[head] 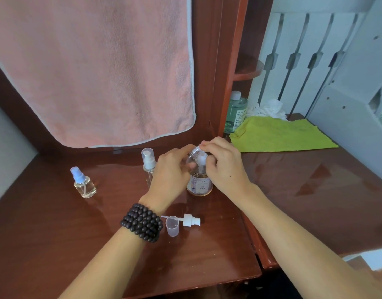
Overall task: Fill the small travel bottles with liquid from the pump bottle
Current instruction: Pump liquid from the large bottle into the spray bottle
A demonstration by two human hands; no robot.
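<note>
The pump bottle (199, 184), clear with a pale label and a white pump head (201, 159), stands upright on the wooden desk (207, 262). My left hand (172, 169) grips a small clear travel bottle (193, 153), which is tilted with its open threaded neck beside the pump head. My right hand (224, 167) curls its fingers over the pump head, fingertips touching the small bottle's neck. A loose white pump top (191, 220) and a clear cap (172, 226) lie on the desk near my left wrist.
A blue-capped spray bottle (84, 184) holding clear liquid stands at the left, and a slim capped pump bottle (148, 164) stands behind my left hand. A pink towel (88, 67) hangs behind. A green cloth (280, 134), a green bottle (236, 111) and white tissue (269, 108) sit at the right.
</note>
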